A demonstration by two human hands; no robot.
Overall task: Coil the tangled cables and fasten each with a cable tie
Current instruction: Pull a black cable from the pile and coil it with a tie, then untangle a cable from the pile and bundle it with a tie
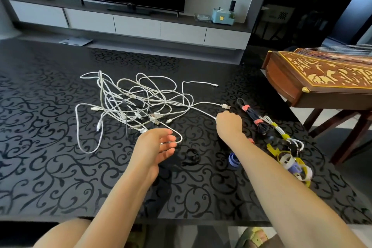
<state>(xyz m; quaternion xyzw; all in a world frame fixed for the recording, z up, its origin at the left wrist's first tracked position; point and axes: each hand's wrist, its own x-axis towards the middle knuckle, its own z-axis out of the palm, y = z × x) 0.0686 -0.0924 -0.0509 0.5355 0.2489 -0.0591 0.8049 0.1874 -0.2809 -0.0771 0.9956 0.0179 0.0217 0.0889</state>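
Status: roughly two done, most of it left.

- Done: a dark bundle (pixel 251 115) with pink ties and a white bundle (pixel 279 131) with yellow ties lie side by side at the right of the table (pixel 50 167).
- Left: the tangle of white cables (pixel 130 102) at mid-table, several plugs showing and at least one dark lead buried in it. None of it is coiled.
- Right hand (pixel 229 125): fingers curled tight around a white cable (pixel 209 115) that runs out of the tangle's right side. A USB plug (pixel 226 106) lies just beyond the knuckles.
- Left hand (pixel 159 147): fingers apart and relaxed, gripping nothing. A white loop (pixel 180 137) curves round the fingertips. Can't tell if it's the same cable.
- My read: one cable is being worked free, and coiling hasn't begun.
- Supplies: loose cable ties (pixel 291 165) (yellow, white, purple) are piled near the right forearm. A blue tie (pixel 234 160) and a black tie (pixel 191 157) lie between the arms, in easy reach.
- Obstacles: the held cable crosses several loops, so a straight pull will likely tighten the knot. A zither (pixel 322 78) on a stand sits just off the table's right edge, limiting room there.
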